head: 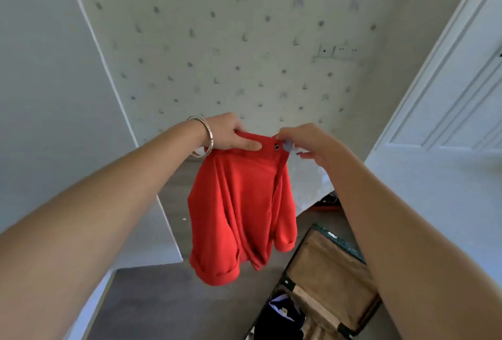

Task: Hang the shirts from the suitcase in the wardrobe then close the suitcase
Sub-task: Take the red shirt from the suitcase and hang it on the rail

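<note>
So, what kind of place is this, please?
Probably a bedroom in a home. The patterned wallpaper, a panelled white door and an open suitcase on the floor suggest it, while both hands, left hand and right hand, hold up a red shirt.

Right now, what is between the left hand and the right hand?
In the head view, the top edge of the red shirt spans from the left hand to the right hand. A dark round button or snap sits there, nearer the right hand.
</note>
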### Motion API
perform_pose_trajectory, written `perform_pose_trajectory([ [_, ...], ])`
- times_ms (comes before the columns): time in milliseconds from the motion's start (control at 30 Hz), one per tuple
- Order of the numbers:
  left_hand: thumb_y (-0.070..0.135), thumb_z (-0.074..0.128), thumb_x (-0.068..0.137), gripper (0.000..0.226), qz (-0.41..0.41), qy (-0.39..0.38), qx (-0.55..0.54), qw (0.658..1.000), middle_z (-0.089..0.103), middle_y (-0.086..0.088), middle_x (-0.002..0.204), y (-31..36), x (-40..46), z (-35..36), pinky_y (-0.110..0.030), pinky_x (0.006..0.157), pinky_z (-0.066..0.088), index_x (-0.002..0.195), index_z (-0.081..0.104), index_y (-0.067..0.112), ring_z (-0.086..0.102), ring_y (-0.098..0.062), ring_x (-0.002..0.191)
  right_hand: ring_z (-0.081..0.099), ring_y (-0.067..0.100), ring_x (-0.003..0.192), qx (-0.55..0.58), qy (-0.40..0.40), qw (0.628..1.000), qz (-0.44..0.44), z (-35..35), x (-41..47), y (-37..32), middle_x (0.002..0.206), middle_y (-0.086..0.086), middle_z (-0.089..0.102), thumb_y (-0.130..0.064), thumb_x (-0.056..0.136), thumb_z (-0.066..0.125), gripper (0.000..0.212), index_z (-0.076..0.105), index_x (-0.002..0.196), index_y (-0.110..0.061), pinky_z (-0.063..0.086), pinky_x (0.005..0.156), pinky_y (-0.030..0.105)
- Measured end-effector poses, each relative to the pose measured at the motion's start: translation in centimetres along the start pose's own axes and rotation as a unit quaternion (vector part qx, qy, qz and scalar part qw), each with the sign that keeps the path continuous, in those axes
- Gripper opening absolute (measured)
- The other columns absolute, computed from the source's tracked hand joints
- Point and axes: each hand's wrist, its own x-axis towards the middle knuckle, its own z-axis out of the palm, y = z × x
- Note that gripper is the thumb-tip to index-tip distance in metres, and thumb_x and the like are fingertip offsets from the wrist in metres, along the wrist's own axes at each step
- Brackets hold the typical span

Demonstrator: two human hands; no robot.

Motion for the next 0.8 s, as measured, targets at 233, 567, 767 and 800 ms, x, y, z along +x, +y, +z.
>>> perform_pose_trajectory([
  [233, 0.04, 0.069, 0.077, 0.046, -0.107, 0.111, -0.007, 0.988, 0.05, 0.008, 0.041, -6.4, -7.7, -8.9, -0.017, 0.047, 0.037, 0.04, 0.053, 0.017, 0.045, -0.006, 0.039, 0.051, 0.0, 0.057, 0.043, -0.08, 0.982, -0.166, 8.1, -0.5, -6.6, 0.049, -0.014, 0.06, -0.005, 0.083, 0.051, 0.027, 0.063, 0.059, -0.01, 0.04, 0.055, 0.005],
  [567, 0.027, 0.069, 0.06, 0.043, -0.168, 0.26, -0.105, 0.945, 0.028, 0.012, 0.033, -17.2, -20.3, -18.5, -0.027, 0.048, 0.019, 0.039, 0.032, 0.02, 0.025, -0.009, 0.037, 0.045, 0.009, 0.06, 0.021, -0.183, 0.942, -0.28, 24.7, -2.9, -17.1, 0.07, 0.0, 0.052, -0.044, 0.093, 0.05, 0.044, 0.053, 0.059, -0.016, 0.033, 0.057, 0.02],
  [767, 0.029, 0.066, 0.06, 0.041, -0.19, 0.331, -0.106, 0.918, 0.029, 0.012, 0.033, -22.6, -26.5, -22.3, -0.025, 0.048, 0.022, 0.036, 0.033, 0.019, 0.024, -0.013, 0.048, 0.053, 0.008, 0.073, 0.104, -0.304, 0.907, -0.272, 33.8, -4.2, -21.9, 0.081, -0.003, 0.054, -0.03, 0.077, 0.066, 0.038, 0.042, 0.101, -0.012, 0.042, 0.062, 0.019],
  [800, 0.03, 0.065, 0.055, 0.039, -0.195, 0.351, -0.109, 0.909, 0.029, 0.011, 0.033, -23.5, -27.7, -22.8, -0.024, 0.048, 0.023, 0.035, 0.034, 0.019, 0.024, -0.013, 0.048, 0.053, 0.009, 0.074, 0.103, -0.323, 0.903, -0.264, 35.1, -4.5, -22.7, 0.083, -0.002, 0.054, -0.021, 0.066, 0.065, 0.051, 0.038, 0.108, -0.012, 0.042, 0.063, 0.02],
])
